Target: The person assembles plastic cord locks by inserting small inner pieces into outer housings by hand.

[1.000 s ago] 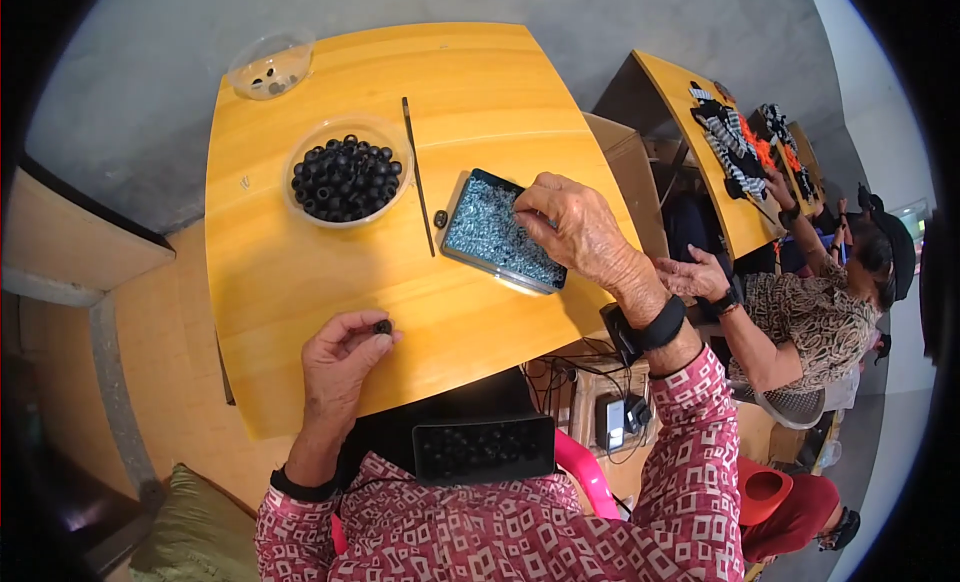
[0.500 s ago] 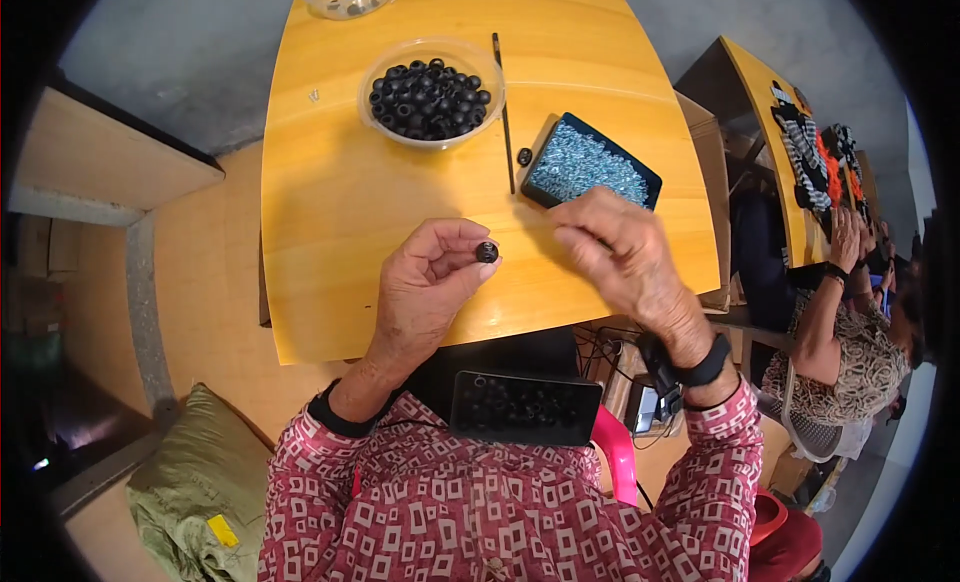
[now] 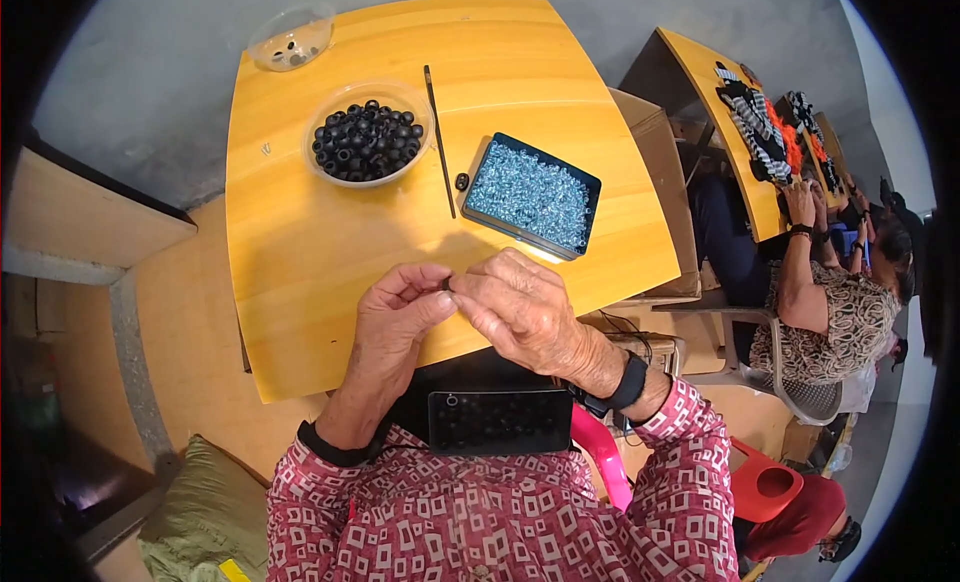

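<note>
Low over the near part of the table, my left hand (image 3: pixel 390 317) pinches a small black bead (image 3: pixel 446 282) between thumb and fingertips. My right hand (image 3: pixel 530 307) meets it there, fingers closed together against the bead; anything tiny in that pinch is hidden. Beyond the hands, a black tray (image 3: pixel 515 234) is filled with small clear blue beads (image 3: pixel 530 187). Farther left stands a clear plastic bowl (image 3: pixel 367 183) of round black beads (image 3: pixel 367 142). A thin black stick (image 3: pixel 440 142) lies between bowl and tray, with a dark beaded piece (image 3: pixel 461 182) beside it.
Another clear bowl (image 3: pixel 262 57) with a few dark bits sits at the table's far left corner. A dark phone-like slab (image 3: pixel 500 422) is at my lap. To the right, another person (image 3: pixel 830 312) sits at a second table (image 3: pixel 690 72). A green cushion (image 3: pixel 200 512) lies lower left.
My right hand has come from beside the blue-bead tray leftward to the bead in my left hand. The view has shifted, so the table appears farther left and lower.
</note>
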